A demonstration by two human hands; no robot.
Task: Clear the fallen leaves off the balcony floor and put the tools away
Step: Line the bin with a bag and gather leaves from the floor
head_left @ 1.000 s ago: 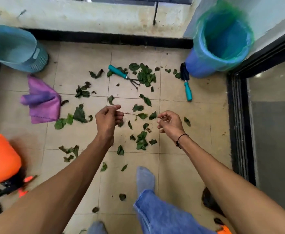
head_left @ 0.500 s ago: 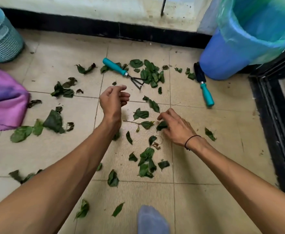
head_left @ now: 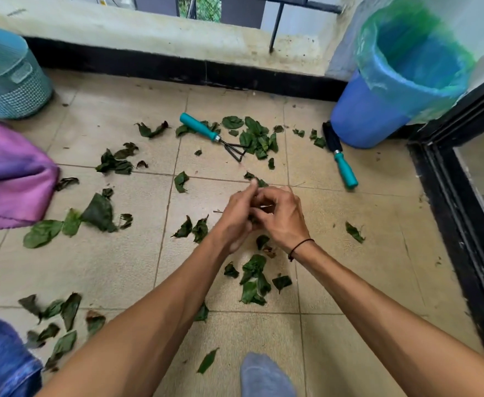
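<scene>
Leaves (head_left: 254, 282) across tiles; left hand (head_left: 235, 217) and right hand (head_left: 281, 216) touching, each grip's contents hidden, indiscernible.

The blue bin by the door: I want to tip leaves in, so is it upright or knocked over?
Upright. The blue bin stands on the floor with its green-lined mouth facing up; no leaves show inside it.

bare forearms, thin black cord bracelet (head_left: 301, 247) on the right wrist, blue denim knee (head_left: 3, 359), grey sock (head_left: 266, 376)
</scene>
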